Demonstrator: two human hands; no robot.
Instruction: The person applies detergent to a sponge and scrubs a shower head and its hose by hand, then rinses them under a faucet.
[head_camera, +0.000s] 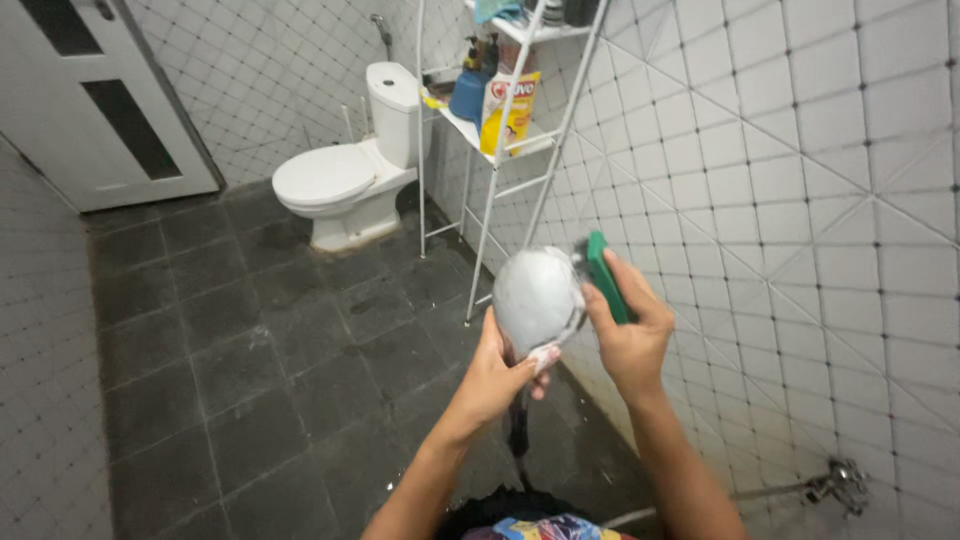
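Gripping a shower head (538, 295) in the left hand (500, 375), the right hand (630, 330) clasps a green sponge (606, 275); firm, even strokes along the rim likely clean best.

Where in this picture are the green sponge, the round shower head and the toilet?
green sponge (606, 276): head view, on its green side above the right hand's fingers.
shower head (536, 293): head view, middle of its round soapy face.
toilet (322, 176): head view, on the closed lid.

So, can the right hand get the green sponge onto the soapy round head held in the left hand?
Probably yes: the right hand holds the green sponge right beside the soapy round head, which the left hand grips from below, nothing between.
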